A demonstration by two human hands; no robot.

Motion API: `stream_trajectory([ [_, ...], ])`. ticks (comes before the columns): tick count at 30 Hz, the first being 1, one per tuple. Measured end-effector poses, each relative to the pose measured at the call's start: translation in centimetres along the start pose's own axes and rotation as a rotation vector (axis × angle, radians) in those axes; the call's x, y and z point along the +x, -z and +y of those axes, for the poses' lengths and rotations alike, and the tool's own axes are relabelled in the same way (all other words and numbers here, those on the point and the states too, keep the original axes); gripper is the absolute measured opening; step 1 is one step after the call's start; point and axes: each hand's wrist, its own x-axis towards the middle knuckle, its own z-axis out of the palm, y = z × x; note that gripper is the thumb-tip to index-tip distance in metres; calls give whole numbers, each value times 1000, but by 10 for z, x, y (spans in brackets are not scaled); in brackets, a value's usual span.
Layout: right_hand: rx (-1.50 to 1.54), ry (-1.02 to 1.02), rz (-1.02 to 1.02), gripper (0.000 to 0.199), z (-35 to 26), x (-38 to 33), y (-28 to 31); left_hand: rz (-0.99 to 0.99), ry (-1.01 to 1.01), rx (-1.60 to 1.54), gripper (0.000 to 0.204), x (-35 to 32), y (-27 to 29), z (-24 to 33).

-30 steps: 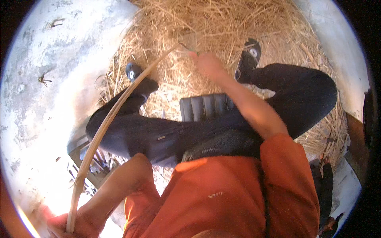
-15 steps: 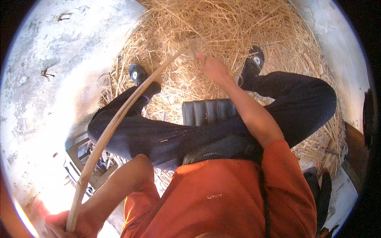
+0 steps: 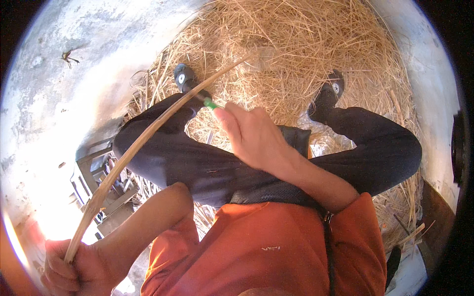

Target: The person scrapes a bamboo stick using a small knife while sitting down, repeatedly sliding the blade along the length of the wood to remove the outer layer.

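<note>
Low at the left edge, the left hand (image 3: 69, 269) is clenched in a fist around the near end of a long, thin cane strip (image 3: 133, 153), pale tan and bowed in a shallow arc. From that fist the strip rises to the upper right, crossing in front of the person's left knee and the dark trousers (image 3: 197, 163), and its far end reaches out over the straw pile (image 3: 306, 54), where it blurs. The right hand (image 3: 256, 140) sits about midway along the strip's upper stretch, fingers curled narrow around a small tool with a green handle (image 3: 211, 104); only the green tip shows past the fingertips, lying right against the strip, and whether a blade touches the cane cannot be told. The person sits with legs spread, in an orange shirt (image 3: 266, 246), a dark shoe on the left foot (image 3: 183, 78) and another on the right foot (image 3: 330, 96), both resting at the edge of the straw. A black ribbed cushion (image 3: 296, 135) peeks out between the thighs behind the right hand. Beside the left knee, on the pale concrete floor (image 3: 54, 113), lies a grey metal frame (image 3: 94, 172) with some dark bits in it, partly washed out by sun glare.
</note>
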Motion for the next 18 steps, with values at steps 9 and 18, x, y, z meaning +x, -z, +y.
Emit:
stream_trajectory([
  [9,101,243,131,33,19,4,-23,281,-300,329,21,-18,-22,-18],
  [18,-73,206,142,26,9,3,-19,566,-582,1054,20,-28,-64,-42],
])
